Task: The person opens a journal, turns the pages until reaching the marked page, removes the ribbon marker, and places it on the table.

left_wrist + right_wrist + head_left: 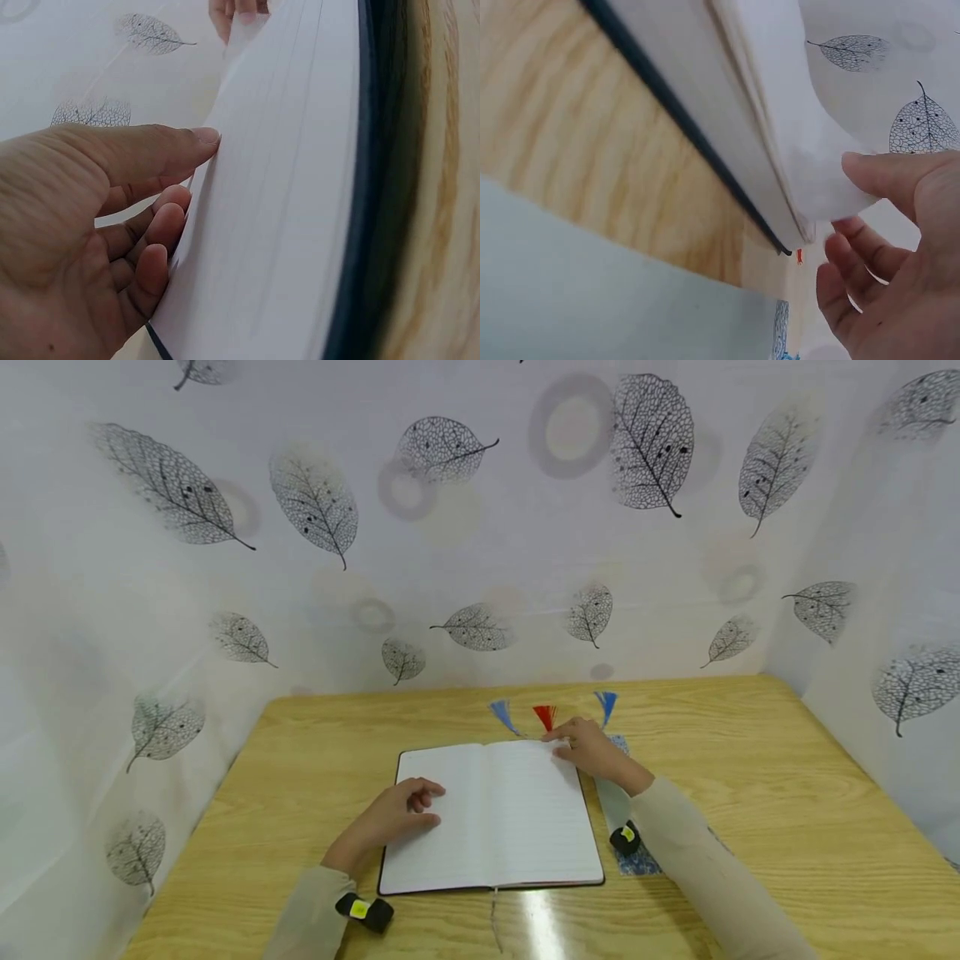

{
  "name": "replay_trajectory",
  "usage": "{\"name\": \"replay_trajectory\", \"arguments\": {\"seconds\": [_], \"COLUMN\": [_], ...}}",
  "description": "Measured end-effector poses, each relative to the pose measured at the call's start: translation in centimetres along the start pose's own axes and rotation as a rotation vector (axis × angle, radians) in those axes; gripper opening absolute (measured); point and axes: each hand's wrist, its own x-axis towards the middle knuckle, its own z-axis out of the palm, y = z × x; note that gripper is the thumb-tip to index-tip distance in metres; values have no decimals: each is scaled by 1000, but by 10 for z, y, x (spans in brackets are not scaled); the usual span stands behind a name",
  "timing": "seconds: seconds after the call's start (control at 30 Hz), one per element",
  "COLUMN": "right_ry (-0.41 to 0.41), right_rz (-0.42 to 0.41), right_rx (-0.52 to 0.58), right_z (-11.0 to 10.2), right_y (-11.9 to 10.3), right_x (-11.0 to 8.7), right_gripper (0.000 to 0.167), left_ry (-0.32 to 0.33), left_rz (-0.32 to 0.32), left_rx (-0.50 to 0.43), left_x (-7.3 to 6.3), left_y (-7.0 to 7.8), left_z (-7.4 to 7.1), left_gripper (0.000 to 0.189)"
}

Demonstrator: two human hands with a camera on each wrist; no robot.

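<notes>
An open notebook (540, 827) with lined pages and a dark cover lies on the wooden table. My right hand (592, 752) is at its far right corner. Thumb and fingers pinch the corner of a page (821, 169), which curves up from the stack in the right wrist view. Over the left-hand page (442, 860) is my left hand (401, 814), its fingers loosely bent. Its thumb tip (206, 136) touches the paper in the left wrist view, and the hand holds nothing. A ribbon (494, 918) hangs from the notebook's near edge.
Beyond the notebook lie a light blue tassel (503, 715), a red tassel (545, 717) and a blue tassel (606, 705). A pale bookmark-like strip (611, 802) with blue patterned ends lies right of the notebook, partly under my right arm. A leaf-printed curtain (480, 543) surrounds the table (787, 793).
</notes>
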Motion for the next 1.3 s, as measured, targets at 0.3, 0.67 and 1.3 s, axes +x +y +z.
{"name": "replay_trajectory", "arguments": {"seconds": [0.3, 0.67, 1.3], "right_ry": [-155, -326, -275], "right_rz": [113, -16, -55], "right_rx": [480, 872, 694], "right_z": [-4, -9, 3], "right_y": [-7, -21, -50], "right_x": [-18, -33, -41], "right_gripper": [66, 71, 69], "left_ry": [6, 4, -7], "left_rz": [-21, -67, -29], "left_rx": [2, -27, -47], "left_x": [0, -2, -7], "left_y": [1, 0, -3], "left_z": [0, -5, -29], "left_gripper": [34, 33, 44]}}
